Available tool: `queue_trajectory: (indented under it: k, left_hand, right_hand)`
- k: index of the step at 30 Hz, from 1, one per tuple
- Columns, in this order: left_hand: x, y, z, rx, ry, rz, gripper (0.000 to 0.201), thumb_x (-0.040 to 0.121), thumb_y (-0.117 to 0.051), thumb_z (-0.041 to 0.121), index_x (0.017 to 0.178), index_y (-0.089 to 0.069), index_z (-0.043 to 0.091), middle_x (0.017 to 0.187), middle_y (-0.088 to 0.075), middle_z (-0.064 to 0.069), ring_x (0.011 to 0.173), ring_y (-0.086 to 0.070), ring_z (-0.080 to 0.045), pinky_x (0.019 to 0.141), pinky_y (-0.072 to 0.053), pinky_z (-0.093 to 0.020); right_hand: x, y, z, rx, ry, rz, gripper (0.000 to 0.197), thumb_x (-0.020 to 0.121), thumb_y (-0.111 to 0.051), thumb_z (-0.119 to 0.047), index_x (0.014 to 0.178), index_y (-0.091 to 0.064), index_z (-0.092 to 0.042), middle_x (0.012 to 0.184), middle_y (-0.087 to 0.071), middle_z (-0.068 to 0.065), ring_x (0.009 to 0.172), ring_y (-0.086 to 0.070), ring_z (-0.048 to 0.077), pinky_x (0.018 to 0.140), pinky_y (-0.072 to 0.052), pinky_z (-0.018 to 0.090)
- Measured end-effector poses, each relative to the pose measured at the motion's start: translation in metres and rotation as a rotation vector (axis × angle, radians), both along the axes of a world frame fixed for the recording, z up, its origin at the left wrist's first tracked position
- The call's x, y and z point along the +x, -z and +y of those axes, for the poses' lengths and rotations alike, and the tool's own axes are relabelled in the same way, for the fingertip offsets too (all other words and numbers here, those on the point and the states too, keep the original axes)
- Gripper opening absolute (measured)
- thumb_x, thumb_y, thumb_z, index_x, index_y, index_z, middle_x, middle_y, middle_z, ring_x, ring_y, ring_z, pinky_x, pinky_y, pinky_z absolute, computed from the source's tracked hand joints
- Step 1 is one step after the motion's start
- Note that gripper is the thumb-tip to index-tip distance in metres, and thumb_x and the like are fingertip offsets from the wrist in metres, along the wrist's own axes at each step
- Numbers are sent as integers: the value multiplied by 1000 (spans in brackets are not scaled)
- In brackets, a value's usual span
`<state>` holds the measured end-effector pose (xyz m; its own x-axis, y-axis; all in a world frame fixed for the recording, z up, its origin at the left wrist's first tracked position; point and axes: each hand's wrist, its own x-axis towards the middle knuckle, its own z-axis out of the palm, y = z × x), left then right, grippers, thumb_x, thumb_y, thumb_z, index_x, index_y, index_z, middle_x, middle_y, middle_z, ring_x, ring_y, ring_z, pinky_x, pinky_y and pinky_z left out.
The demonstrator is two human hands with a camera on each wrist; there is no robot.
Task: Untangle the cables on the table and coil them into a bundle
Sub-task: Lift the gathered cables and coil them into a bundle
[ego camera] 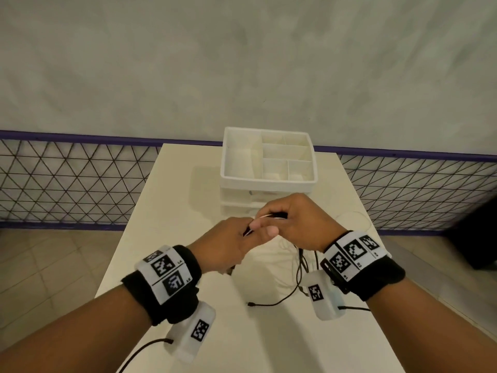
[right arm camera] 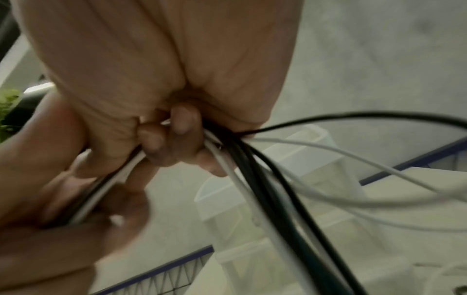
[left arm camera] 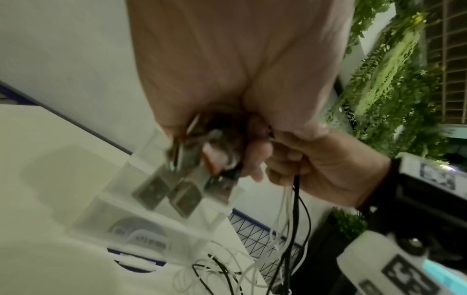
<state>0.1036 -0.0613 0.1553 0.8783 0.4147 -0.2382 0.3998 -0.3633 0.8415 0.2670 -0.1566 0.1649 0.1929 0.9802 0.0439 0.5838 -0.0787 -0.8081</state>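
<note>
Both hands meet above the middle of the white table (ego camera: 188, 265), holding a bunch of black and white cables (ego camera: 298, 262) between them. My left hand (ego camera: 236, 238) grips the plug ends; several metal USB plugs (left arm camera: 182, 191) stick out below its curled fingers. My right hand (ego camera: 285, 219) is curled round the same cables (right arm camera: 242, 171) a little further along. Loose black and white strands (left arm camera: 290, 239) hang from the hands onto the table. One black cable end (ego camera: 252, 304) lies on the tabletop near me.
A white divided organiser tray (ego camera: 269, 181) sits on top of stacked drawers at the table's far end, just beyond my hands. A wire mesh fence (ego camera: 67, 184) with a purple rail runs behind the table. Thin white cable loops (ego camera: 360, 219) lie to the right.
</note>
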Motion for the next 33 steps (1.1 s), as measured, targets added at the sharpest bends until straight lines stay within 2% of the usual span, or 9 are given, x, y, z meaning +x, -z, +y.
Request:
queue_trajectory:
  k: [2, 4, 7, 12, 16, 20, 25, 29, 33]
  left_hand:
    - [-2, 0, 3, 2, -89, -3, 55, 86, -51, 69, 76, -58, 15, 54, -49, -2, 38, -44, -11, 40, -38, -20]
    - [-4, -3, 9, -38, -197, -72, 50, 94, -51, 57, 71, -49, 13, 56, -43, -7, 36, -35, -11, 37, -31, -18]
    - [-7, -4, 19, -161, -306, -212, 45, 98, -52, 47, 66, -43, 17, 51, -36, 0, 44, -32, -15, 52, -33, -31]
    - [-1, -11, 20, -368, -420, -339, 39, 103, -47, 38, 74, -47, 11, 50, -33, 5, 49, -36, -14, 62, -45, -30]
    - [-8, -15, 31, -338, -181, -167, 36, 104, -46, 33, 87, -63, 5, 61, -49, 1, 58, -53, -15, 63, -47, -25]
    - [-12, -9, 29, -240, -62, 3, 31, 102, -50, 32, 89, -68, 11, 61, -45, 6, 61, -49, -14, 69, -43, -31]
    - [-11, -17, 38, -319, -299, -384, 34, 100, -52, 35, 73, -49, 14, 59, -36, 5, 51, -38, -10, 67, -38, -36]
    - [9, -33, 27, -676, -520, -697, 32, 100, -49, 37, 79, -48, 13, 57, -29, 4, 51, -35, -12, 62, -43, -29]
    - [20, -34, 16, -562, -390, -649, 46, 80, -74, 41, 88, -51, 3, 63, -52, -14, 49, -51, -22, 45, -43, -29]
  right_hand:
    - [10, 3, -5, -25, 59, 7, 18, 90, -70, -32, 84, -81, -18, 60, -63, 9, 49, -47, 15, 49, -41, 26]
    - [19, 7, -11, -37, 123, 33, 32, 92, -65, -41, 78, -78, -15, 52, -43, 1, 46, -32, 9, 48, -30, 20]
    - [30, 4, -19, -17, 203, 48, 36, 95, -56, -43, 80, -75, -16, 46, -43, -13, 45, -33, 5, 50, -34, 16]
    - [35, 5, -22, 86, 197, 104, 26, 100, -56, -31, 101, -71, -51, 65, -60, -8, 60, -44, 3, 64, -42, 14]
    - [33, 2, -26, 97, 173, 42, 26, 101, -55, -19, 121, -71, -24, 75, -68, -37, 70, -62, -15, 71, -42, 1]
    - [30, -10, -24, 113, 166, -39, 25, 99, -59, -24, 118, -74, -22, 109, -73, -21, 100, -64, -16, 88, -44, 3]
    - [27, -20, -25, 144, 193, 35, 23, 99, -57, -22, 117, -71, -28, 79, -69, -37, 75, -63, -16, 75, -44, 5]
    - [-8, -15, -16, 269, 155, 65, 32, 100, -56, -14, 130, -64, -19, 102, -68, -30, 77, -63, -19, 77, -50, 5]
    - [-32, 0, -7, 345, 81, -17, 34, 102, -53, -18, 134, -63, -20, 112, -77, -2, 102, -73, 16, 90, -57, 40]
